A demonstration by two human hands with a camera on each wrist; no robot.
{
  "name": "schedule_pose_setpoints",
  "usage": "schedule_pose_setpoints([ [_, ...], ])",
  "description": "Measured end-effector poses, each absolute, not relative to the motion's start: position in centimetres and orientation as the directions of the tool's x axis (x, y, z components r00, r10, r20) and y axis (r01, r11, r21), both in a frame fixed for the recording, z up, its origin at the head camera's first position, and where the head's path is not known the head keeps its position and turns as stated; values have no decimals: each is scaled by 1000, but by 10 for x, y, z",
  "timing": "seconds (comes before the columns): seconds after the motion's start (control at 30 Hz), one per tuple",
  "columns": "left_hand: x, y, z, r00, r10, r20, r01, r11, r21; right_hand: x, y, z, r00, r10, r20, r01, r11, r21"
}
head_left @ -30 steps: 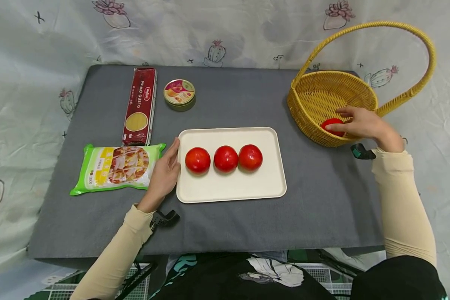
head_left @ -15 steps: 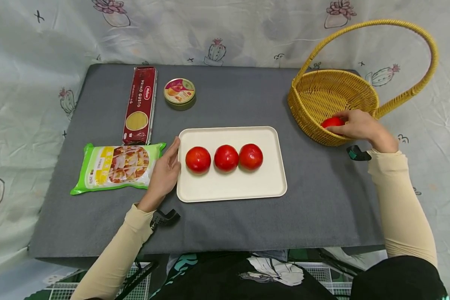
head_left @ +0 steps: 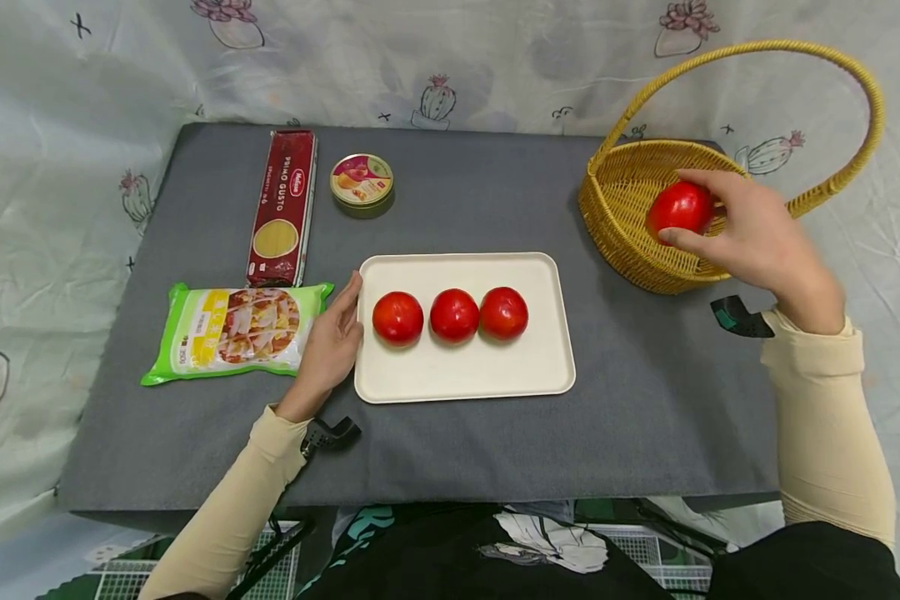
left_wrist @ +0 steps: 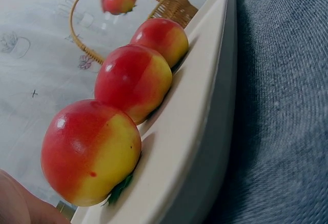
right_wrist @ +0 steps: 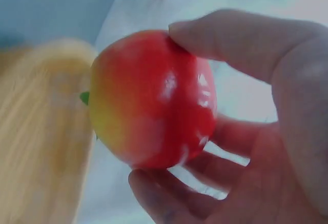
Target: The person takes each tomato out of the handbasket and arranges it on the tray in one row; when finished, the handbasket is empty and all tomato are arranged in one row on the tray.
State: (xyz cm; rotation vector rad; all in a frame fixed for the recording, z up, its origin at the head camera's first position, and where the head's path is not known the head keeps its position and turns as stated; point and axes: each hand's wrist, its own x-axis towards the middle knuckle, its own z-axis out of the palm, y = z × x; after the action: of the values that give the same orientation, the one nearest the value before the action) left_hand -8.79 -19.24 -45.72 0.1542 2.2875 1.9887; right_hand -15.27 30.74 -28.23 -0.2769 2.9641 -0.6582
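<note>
My right hand grips a red tomato over the yellow wicker basket. In the right wrist view, thumb and fingers hold the tomato, which has a yellow patch and a green leaf tip. The left wrist view shows it raised near the basket handle. My left hand rests against the left edge of a cream tray, its fingers fairly straight. In a row on the tray sit three similar tomatoes, a left one, a middle one and a right one.
Left of the tray lies a green-edged food packet, close to my left hand. Behind it are a dark red spaghetti box and a round tin. The basket's tall handle arches at the back right of the grey-covered table.
The right hand has tightened on the tomato at the basket's bottom and lifted it up. The left hand and tray have stayed in place.
</note>
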Motion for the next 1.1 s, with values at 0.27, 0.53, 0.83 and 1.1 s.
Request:
schedule_pose_setpoints([
  [0.27, -90, -191, -457, -990, 144, -6, 15, 139, 990, -131, 238, -313, -843, -529, -99, -441, 783, -438],
  [0.53, -90, -191, -458, -989, 147, -8, 10, 118, 993, -129, 212, -356, -782, -587, -208, -455, 767, -453],
  [0.83, -90, -192, -457, -989, 145, -9, 9, 121, 993, -131, 207, -371, -752, -618, -230, -465, 745, -479],
  [1.1, -89, -192, -458, -990, 140, -10, 8, 129, 992, -132, 207, -380, -746, -627, -225, -475, 737, -481],
])
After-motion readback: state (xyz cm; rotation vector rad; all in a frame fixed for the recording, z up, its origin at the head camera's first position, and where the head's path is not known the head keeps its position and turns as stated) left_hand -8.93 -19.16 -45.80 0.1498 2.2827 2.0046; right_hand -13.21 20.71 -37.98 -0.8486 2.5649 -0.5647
